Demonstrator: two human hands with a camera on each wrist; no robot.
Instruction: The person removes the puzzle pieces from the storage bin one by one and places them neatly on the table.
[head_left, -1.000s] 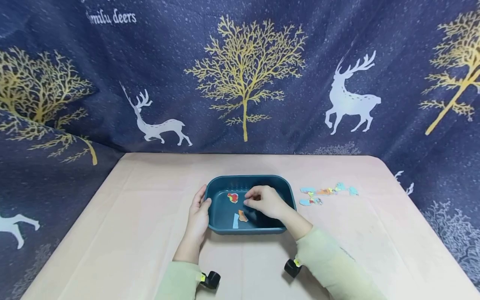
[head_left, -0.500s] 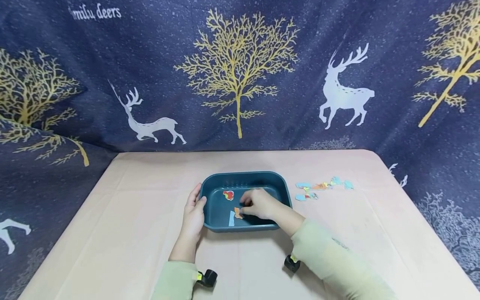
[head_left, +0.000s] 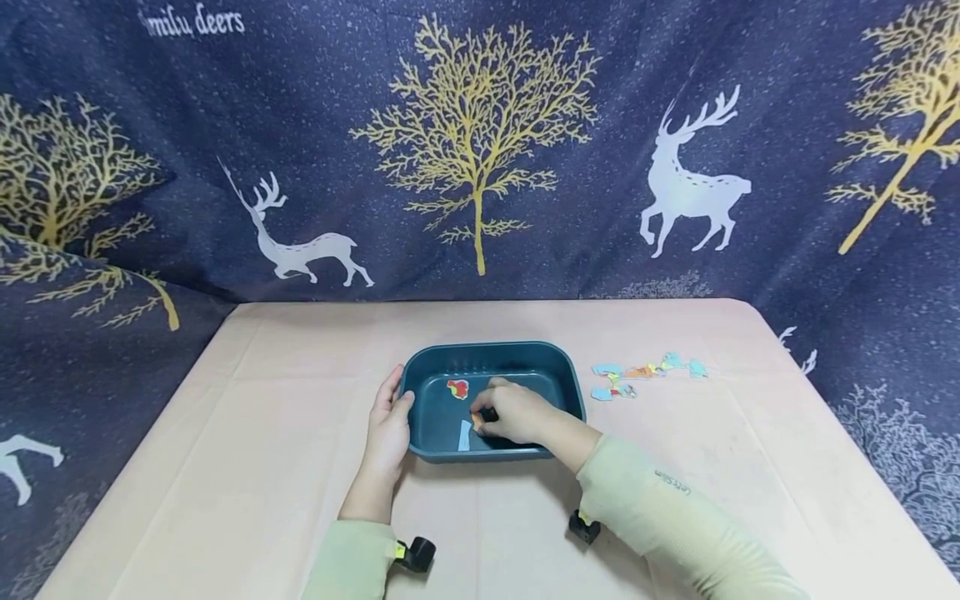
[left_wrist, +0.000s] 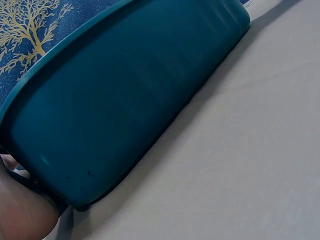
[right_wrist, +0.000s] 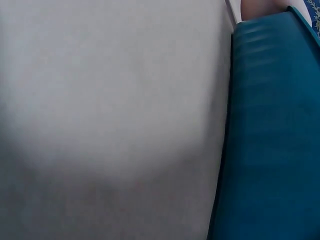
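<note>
A dark teal rectangular bin point(head_left: 491, 455) stands on the table in front of me. My left hand point(head_left: 386, 433) holds its left end, the thumb at the rim and the fingers along the outer wall. Inside the bin, my right hand point(head_left: 517, 414) pinches a small orange paper piece point(head_left: 476, 422) between thumb and index finger, which cover part of it. Beside that lies a light blue strip point(head_left: 464, 436), and a red and yellow piece point(head_left: 458, 389) is farther back on the bin floor. Both wrist views show mostly the bin's outer wall.
To the right of the bin, several blue, orange and yellow paper pieces point(head_left: 641, 372) lie joined or close together on the pale tablecloth point(head_left: 285, 433). A dark blue curtain point(head_left: 315, 100) with deer and trees hangs behind the table's far edge.
My right hand has moved down and left inside the bin, from above the floor to the orange piece, and its fingers have closed on it. My left hand stays on the bin.
</note>
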